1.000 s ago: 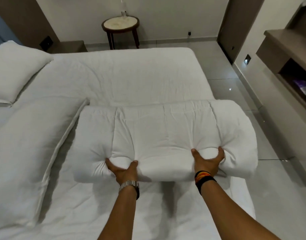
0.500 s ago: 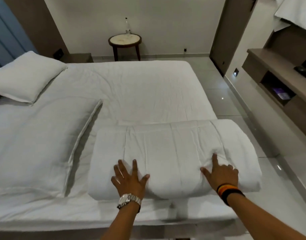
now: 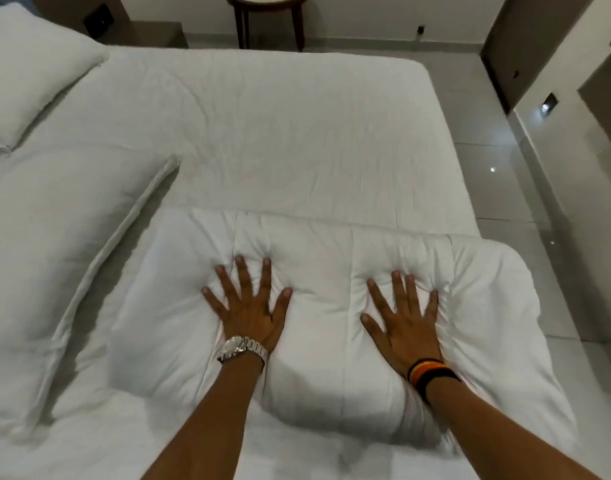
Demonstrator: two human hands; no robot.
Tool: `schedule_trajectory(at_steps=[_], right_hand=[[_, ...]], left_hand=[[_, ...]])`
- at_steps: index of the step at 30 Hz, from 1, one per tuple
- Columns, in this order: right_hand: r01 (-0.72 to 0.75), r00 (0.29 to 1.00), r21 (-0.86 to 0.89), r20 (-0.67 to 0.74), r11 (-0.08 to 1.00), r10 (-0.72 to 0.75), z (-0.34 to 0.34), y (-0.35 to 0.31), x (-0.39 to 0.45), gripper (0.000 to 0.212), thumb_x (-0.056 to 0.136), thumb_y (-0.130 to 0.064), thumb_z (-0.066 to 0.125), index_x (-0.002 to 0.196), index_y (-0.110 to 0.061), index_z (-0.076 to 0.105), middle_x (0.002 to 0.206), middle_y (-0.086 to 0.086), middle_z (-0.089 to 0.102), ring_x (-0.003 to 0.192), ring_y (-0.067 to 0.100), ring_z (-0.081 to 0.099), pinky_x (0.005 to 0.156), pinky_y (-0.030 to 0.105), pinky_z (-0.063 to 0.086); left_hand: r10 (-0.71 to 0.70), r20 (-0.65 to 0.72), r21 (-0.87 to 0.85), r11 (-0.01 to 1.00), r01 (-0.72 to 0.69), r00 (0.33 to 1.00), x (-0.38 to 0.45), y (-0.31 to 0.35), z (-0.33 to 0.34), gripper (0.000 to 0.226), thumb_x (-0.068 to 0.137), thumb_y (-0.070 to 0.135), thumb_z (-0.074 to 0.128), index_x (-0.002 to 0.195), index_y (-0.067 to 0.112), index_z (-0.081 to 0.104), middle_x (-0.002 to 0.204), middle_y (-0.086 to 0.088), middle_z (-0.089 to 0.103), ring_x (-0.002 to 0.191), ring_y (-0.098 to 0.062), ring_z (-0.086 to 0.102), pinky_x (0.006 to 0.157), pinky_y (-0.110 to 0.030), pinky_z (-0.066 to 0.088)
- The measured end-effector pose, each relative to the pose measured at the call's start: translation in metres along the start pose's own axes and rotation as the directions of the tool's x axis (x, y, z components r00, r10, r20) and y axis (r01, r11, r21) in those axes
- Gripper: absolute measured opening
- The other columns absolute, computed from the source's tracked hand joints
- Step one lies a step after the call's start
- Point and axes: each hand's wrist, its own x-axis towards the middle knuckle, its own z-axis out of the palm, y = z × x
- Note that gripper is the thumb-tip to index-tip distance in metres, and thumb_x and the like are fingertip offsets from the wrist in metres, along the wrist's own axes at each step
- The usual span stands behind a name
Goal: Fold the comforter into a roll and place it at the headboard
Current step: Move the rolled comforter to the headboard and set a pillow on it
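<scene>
The white comforter [image 3: 324, 306] lies folded into a thick, puffy bundle across the near side of the bed [image 3: 297, 126]. My left hand [image 3: 250, 306], with a silver watch on the wrist, presses flat on its top with fingers spread. My right hand [image 3: 406, 317], with dark and orange wristbands, presses flat on the bundle a little to the right, fingers also spread. Both palms dent the padding. The bundle's right end bulges over the bed's edge. The headboard is out of view at the left.
A long white pillow [image 3: 51, 258] lies left of the comforter and another pillow [image 3: 30, 67] sits at the far left. A round wooden side table [image 3: 267, 8] stands beyond the bed. Tiled floor [image 3: 525, 209] and a wall unit are on the right.
My hands first gripped the near edge of the comforter from below, then came up onto its top. Now both press flat farther onto the bundle, sinking deeper.
</scene>
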Motion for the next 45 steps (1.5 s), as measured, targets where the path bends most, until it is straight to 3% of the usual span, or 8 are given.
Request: schedule_trajectory(at_steps=[7, 11, 16, 22, 28, 33, 39, 45], right_hand=[[0.126, 0.983, 0.220, -0.160, 0.967, -0.091, -0.033, -0.006, 0.031, 0.074, 0.096, -0.080, 0.035, 0.153, -0.034, 0.046, 0.152, 0.013, 0.045, 0.140, 0.037, 0.041, 0.121, 0.059, 0.015], [0.183, 0.973, 0.157, 0.111, 0.971, -0.201, -0.057, -0.016, 0.107, 0.095, 0.081, -0.097, 0.030, 0.163, -0.053, 0.010, 0.173, 0.010, 0.013, 0.159, 0.031, 0.012, 0.122, 0.060, -0.006], [0.151, 0.793, 0.215, 0.556, 0.965, -0.248, -0.068, -0.012, 0.182, 0.122, 0.053, -0.110, 0.044, 0.153, -0.067, -0.012, 0.175, 0.006, 0.009, 0.160, 0.027, 0.014, 0.126, 0.061, 0.012], [0.283, 0.776, 0.178, 0.535, 0.943, -0.334, -0.049, -0.012, 0.201, 0.112, 0.058, -0.110, 0.040, 0.147, -0.073, -0.015, 0.175, 0.006, 0.011, 0.160, 0.029, 0.017, 0.124, 0.066, 0.010], [0.269, 0.707, 0.333, 0.569, 0.904, -0.420, -0.028, -0.012, 0.207, 0.104, 0.062, -0.105, 0.048, 0.135, -0.081, -0.021, 0.173, 0.002, 0.022, 0.154, 0.031, 0.032, 0.124, 0.055, 0.027], [0.279, 0.676, 0.334, 0.598, 0.900, -0.431, -0.027, -0.009, 0.233, 0.112, 0.058, -0.105, 0.053, 0.141, -0.080, -0.017, 0.174, 0.001, 0.021, 0.158, 0.025, 0.023, 0.127, 0.052, 0.021], [0.193, 0.671, 0.495, 0.563, 0.847, -0.482, -0.030, -0.017, 0.207, 0.120, 0.062, -0.099, 0.061, 0.154, -0.068, -0.011, 0.172, -0.008, 0.023, 0.154, 0.018, 0.030, 0.126, 0.038, 0.024], [0.039, 0.732, 0.627, 0.512, 0.778, -0.450, -0.084, -0.027, 0.187, 0.107, 0.063, -0.086, 0.078, 0.147, -0.078, 0.013, 0.163, -0.023, 0.035, 0.150, 0.009, 0.035, 0.126, 0.041, 0.026]], left_hand=[[-0.152, 0.078, -0.044, 0.987, 0.156, 0.985, -0.073, -0.019, -0.030, 0.070, 0.098, 0.069, 0.024, 0.160, 0.038, 0.020, 0.171, -0.004, 0.002, 0.155, -0.036, -0.002, 0.115, -0.072, 0.002], [-0.457, 0.123, -0.170, 0.865, 0.472, 0.881, -0.111, 0.000, -0.044, 0.072, 0.095, 0.069, 0.028, 0.160, 0.040, 0.014, 0.170, -0.007, -0.008, 0.154, -0.033, -0.014, 0.116, -0.068, -0.005], [-0.694, 0.330, -0.501, 0.446, 0.742, 0.640, -0.157, 0.051, -0.050, 0.087, 0.078, 0.091, 0.025, 0.152, 0.060, -0.006, 0.160, 0.010, -0.038, 0.148, -0.033, -0.032, 0.113, -0.074, 0.001], [-0.672, 0.609, -0.714, -0.234, 0.660, 0.420, -0.181, 0.120, -0.057, 0.112, 0.058, 0.084, 0.068, 0.136, 0.080, -0.012, 0.162, 0.007, -0.033, 0.155, -0.030, 0.002, 0.118, -0.049, 0.020], [-0.695, 0.551, -0.777, -0.225, 0.588, 0.462, -0.188, 0.137, -0.052, 0.135, 0.042, 0.080, 0.083, 0.136, 0.079, -0.013, 0.166, 0.006, -0.021, 0.139, 0.003, -0.003, 0.109, -0.033, 0.012], [-0.765, 0.492, -0.775, -0.167, 0.610, 0.416, -0.186, 0.134, -0.039, 0.137, 0.034, 0.092, 0.075, 0.139, 0.076, -0.013, 0.168, 0.001, -0.010, 0.155, -0.017, -0.002, 0.121, -0.047, 0.018], [-0.823, 0.432, -0.788, -0.145, 0.598, 0.369, -0.180, 0.128, -0.032, 0.136, 0.040, 0.083, 0.081, 0.148, 0.067, 0.000, 0.159, -0.008, 0.032, 0.140, -0.029, 0.038, 0.106, -0.032, 0.033], [-0.825, 0.289, -0.904, -0.068, 0.422, 0.486, -0.161, 0.122, -0.074, 0.123, 0.052, 0.072, 0.087, 0.150, 0.064, 0.013, 0.147, 0.046, 0.025, 0.132, 0.021, 0.031, 0.102, -0.004, 0.028]])
